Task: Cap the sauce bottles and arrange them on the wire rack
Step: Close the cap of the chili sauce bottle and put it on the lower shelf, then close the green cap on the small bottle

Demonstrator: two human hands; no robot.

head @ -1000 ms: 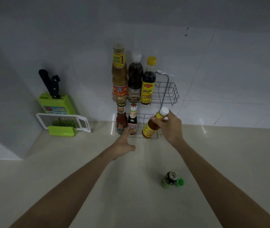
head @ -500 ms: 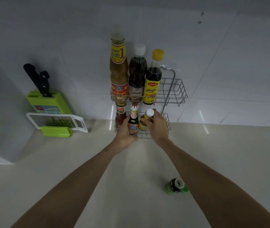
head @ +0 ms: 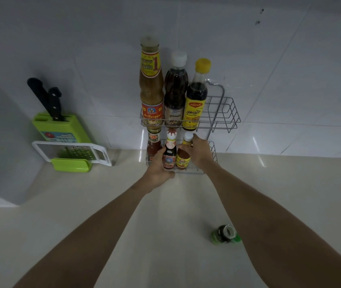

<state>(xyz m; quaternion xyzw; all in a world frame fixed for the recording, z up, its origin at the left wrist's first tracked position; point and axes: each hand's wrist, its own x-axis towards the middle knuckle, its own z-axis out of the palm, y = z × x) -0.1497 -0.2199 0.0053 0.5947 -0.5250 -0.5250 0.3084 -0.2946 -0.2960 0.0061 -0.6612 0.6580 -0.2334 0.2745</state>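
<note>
A two-tier wire rack (head: 226,113) stands against the tiled wall. Its upper tier holds three tall capped bottles: a tan sauce (head: 151,84), a dark one with a white cap (head: 175,90) and a yellow-capped one (head: 195,94). On the lower tier stand a red sauce jar (head: 152,146), a dark bottle with a red-white cap (head: 170,152) and an orange white-capped bottle (head: 183,157). My right hand (head: 199,151) grips the orange bottle, upright in the rack. My left hand (head: 158,169) holds the dark bottle beside it. A small green bottle (head: 224,234) stands on the counter with its mouth uncapped.
A green knife block (head: 60,129) with two black-handled knives stands at the left, with a white and green grater (head: 72,154) in front of it. A green cap (head: 237,239) lies next to the small green bottle. The beige counter (head: 165,235) stretches toward me.
My right hand carried the orange bottle from in front of the rack onto the lower tier and stood it upright. My left hand closed around the dark bottle next to it.
</note>
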